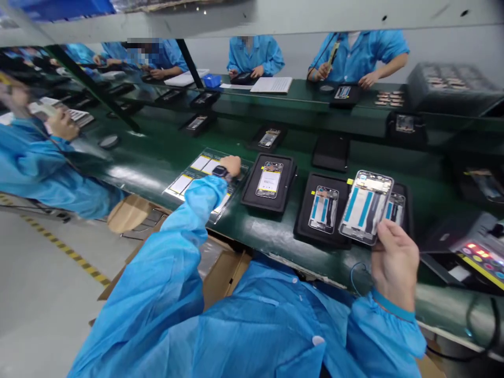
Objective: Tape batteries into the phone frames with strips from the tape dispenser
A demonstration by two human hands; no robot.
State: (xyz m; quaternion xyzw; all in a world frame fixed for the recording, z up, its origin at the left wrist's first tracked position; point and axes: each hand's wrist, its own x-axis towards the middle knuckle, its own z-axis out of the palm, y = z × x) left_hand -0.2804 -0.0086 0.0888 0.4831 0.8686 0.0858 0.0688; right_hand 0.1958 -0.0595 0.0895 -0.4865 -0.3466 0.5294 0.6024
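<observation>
My right hand [396,257] pinches the lower corner of an open phone frame [366,207], which has two blue strips and is raised over a black tray. My left hand [231,165], with a watch at the wrist, reaches over a clear sheet holding white battery-like pads [181,184]; its fingers are hidden from view. Just right of it, a phone frame with a white battery [269,180] lies in a black tray [289,197]. Another frame with blue strips [323,209] lies in the tray [305,223] left of the raised one.
A device with a red display [482,252] stands at the right edge. More black trays [331,152] are spread along the green bench [157,149]. Co-workers in blue sit opposite and at the left. A wooden stool [128,213] and cardboard box [226,270] are below the bench.
</observation>
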